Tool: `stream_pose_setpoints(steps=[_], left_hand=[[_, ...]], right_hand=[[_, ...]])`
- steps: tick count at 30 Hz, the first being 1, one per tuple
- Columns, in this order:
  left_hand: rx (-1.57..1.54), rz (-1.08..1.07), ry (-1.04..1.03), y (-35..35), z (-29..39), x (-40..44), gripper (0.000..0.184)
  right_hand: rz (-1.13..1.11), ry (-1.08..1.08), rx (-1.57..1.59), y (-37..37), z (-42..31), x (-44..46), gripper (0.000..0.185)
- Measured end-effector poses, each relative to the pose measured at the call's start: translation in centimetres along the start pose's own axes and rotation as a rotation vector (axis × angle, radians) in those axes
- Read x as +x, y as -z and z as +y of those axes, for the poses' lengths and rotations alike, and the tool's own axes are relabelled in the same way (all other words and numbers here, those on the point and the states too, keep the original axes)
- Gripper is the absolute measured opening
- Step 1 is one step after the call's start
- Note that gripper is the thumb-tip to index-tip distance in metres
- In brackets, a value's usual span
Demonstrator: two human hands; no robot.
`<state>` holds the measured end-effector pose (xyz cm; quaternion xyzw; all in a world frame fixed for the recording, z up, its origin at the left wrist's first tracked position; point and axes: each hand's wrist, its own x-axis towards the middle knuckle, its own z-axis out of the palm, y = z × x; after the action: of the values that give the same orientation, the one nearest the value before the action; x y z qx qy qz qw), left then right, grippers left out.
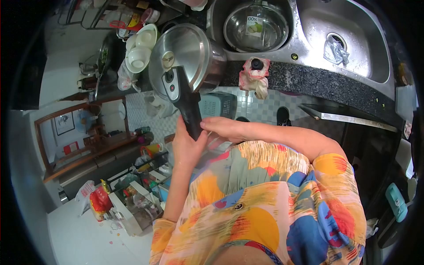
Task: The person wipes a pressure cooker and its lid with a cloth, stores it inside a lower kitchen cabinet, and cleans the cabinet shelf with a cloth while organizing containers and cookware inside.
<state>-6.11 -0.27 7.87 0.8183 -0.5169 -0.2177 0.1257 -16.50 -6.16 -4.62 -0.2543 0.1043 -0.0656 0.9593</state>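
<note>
A steel pressure cooker [190, 51] sits at the counter's edge, its round lid on top. The long black handle [185, 104] points toward my body. My left hand [189, 142] is wrapped round the lower end of this handle from the left. From the right, my right hand [221, 128] grips the same end, its thumb on the handle's side; its other fingers are partly hidden. Near the lid's middle is a small pale round valve fitting [168, 59].
A double steel sink [309, 53] holds a metal bowl [229, 37] with a clear labelled bottle [255, 33]. A cloth [255, 79] hangs at the counter edge. White bowls [138, 59] stand left of the cooker. A teal basket [216, 106] is on the floor.
</note>
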Motion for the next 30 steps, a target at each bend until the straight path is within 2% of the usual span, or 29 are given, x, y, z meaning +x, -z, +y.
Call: stream_pose_setpoints(steps=[5, 8, 14, 17, 20, 23, 26, 30], left_hand=[[0.072, 0.046, -0.129, -0.2, -1.4, 0.0, 0.076], [0.041, 0.055, -0.101, -0.6, -2.5, 0.1, 0.077], [-0.169, -0.049, 0.105, 0.1, -1.0, -0.3, 0.075], [-0.199, -0.032, 0.057, -0.2, -1.4, -0.4, 0.075], [-0.178, 0.078, 0.057, -1.5, -2.1, -1.5, 0.072], [-0.073, 0.244, -0.236, -2.8, -3.9, -2.4, 0.067], [-0.098, 0.348, -0.367, -3.5, -5.2, -1.7, 0.063], [-0.047, 0.506, -0.547, -4.1, -4.0, 0.1, 0.058]], right_hand=[[0.030, -0.011, 0.044, -0.2, 0.0, 0.1, 0.034], [0.019, -0.019, 0.097, -0.8, -0.6, -0.4, 0.035], [-0.014, -0.011, 0.130, -1.0, -0.1, -0.1, 0.033], [-0.011, 0.005, 0.195, -0.8, 0.4, 0.1, 0.033], [-0.009, 0.031, 0.154, -0.5, 0.7, 0.3, 0.038], [0.045, -0.047, 0.199, -1.1, -0.3, -0.1, 0.048], [-0.005, -0.047, 0.284, -1.3, -0.5, 0.4, 0.060], [0.079, 0.059, 0.287, -2.2, 1.2, 1.6, 0.068]])
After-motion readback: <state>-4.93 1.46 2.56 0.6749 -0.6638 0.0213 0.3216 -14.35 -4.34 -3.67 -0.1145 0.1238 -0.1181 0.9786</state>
